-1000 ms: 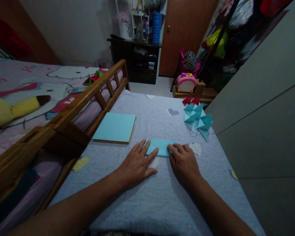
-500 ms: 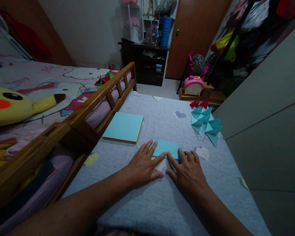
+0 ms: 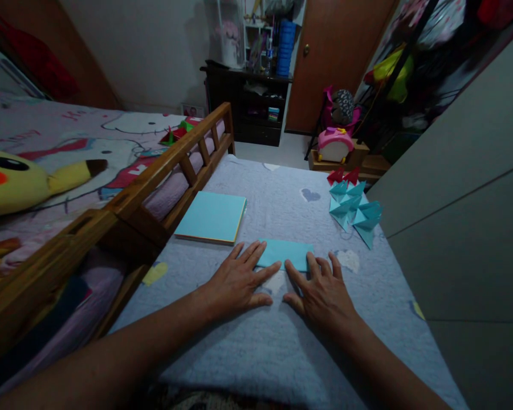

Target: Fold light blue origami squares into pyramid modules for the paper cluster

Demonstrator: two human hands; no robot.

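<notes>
A light-blue paper folded into a narrow rectangle [image 3: 288,252] lies on the lavender bedspread [image 3: 282,341] in front of me. My left hand [image 3: 238,280] lies flat with fingers spread, its fingertips pressing the paper's near left edge. My right hand [image 3: 322,293] lies flat beside it, fingers spread, fingertips on the paper's near right edge. Neither hand grips anything. To the left of the paper sits a square stack of light-blue sheets [image 3: 211,216]. A cluster of folded blue and red paper pieces [image 3: 353,205] stands to the right.
A wooden bed rail [image 3: 154,176] runs along the left, with a second bed and a yellow plush toy [image 3: 21,179] behind it. A grey wardrobe panel [image 3: 474,188] borders the right. Beyond the bed are a dark shelf unit [image 3: 252,105], a brown door and a pink toy [image 3: 336,145].
My right hand slid left along the paper's near edge until its fingertips came close to my left hand's. The view shifted slightly; the paper stayed put.
</notes>
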